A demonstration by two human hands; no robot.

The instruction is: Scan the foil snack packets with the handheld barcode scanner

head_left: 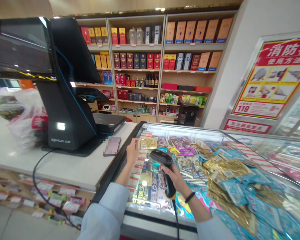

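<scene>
Pinched in my left hand [132, 150] is the edge of a small gold packet [148, 143], held flat above the glass top of a freezer. My right hand [174, 176] wraps round the handle of a black barcode scanner [162, 159], its head tilted toward the packet and its cord hanging down. The scanner and the packet are apart. To the right, a heap of gold packets [222, 168] and blue packets [261, 186] lies on the freezer top. Below the glass, colourful packages [182, 145] show.
On the white counter [72, 166] at left stand a black checkout terminal [67, 110], a plastic bag [30, 116] and a phone [112, 146]. The freezer's black frame [107, 176] borders the counter. Shelves [137, 48] with boxes and bottles rise behind.
</scene>
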